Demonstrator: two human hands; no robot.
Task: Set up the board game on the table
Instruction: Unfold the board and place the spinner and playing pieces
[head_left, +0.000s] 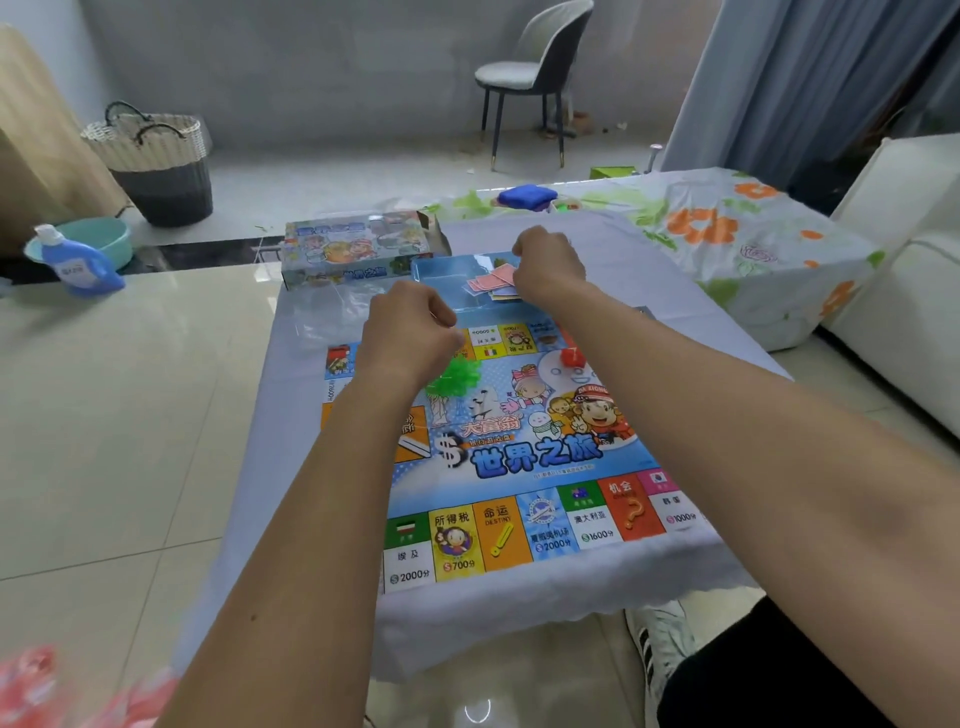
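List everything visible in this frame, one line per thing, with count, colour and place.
game board: one, blue with coloured squares, flat on the table.
game box: one, light blue, far left of the table.
tray: one, blue, beyond the board, pink cards inside.
green pieces: a cluster, on the board under the left hand.
red pieces: few, on the board's far side.
tablecloth: one, pale lilac.
basket: one, white and grey, on the floor.
chair: one, grey, far back.
basin: one, teal, left.
bottle: one, blue, left.
left hand: fingers curled, over the board.
right hand: fingers curled, over the tray.
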